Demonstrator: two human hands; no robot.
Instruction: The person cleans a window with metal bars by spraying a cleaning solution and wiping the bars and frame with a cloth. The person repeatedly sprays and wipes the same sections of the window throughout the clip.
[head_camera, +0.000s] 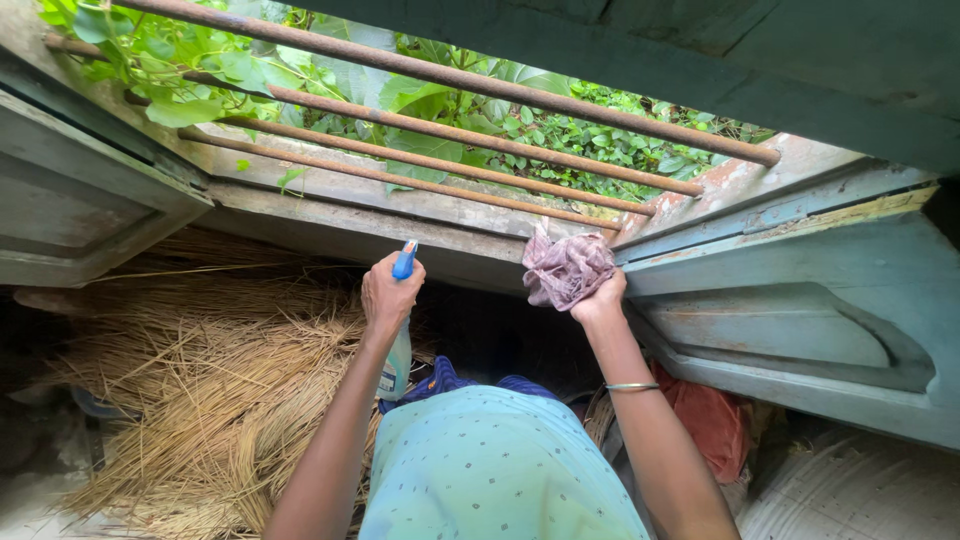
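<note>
Green leafy plants (560, 135) fill the view beyond a weathered window opening crossed by long rusty iron bars (450, 125), with pale blue-grey painted wooden shutters (800, 330) swung open to either side. Below the worn, flaking window sill (400, 215) a heap of dry yellow straw (210, 390) lies to the left, and a crumpled red cloth (712, 415) sits low on the right. The person's left hand (390, 293) is closed around the neck of a clear plastic spray bottle with a blue nozzle (403, 262), raised just under the sill. The right hand (600, 297), a thin metal bangle (632, 386) on its wrist, is clamped on a bunched pinkish-purple patterned rag (567, 268), which it presses against the sill's lower edge by the near ends of the bars. Both hands are well apart, arms reaching up from a light turquoise dotted shirt (490, 470).
</note>
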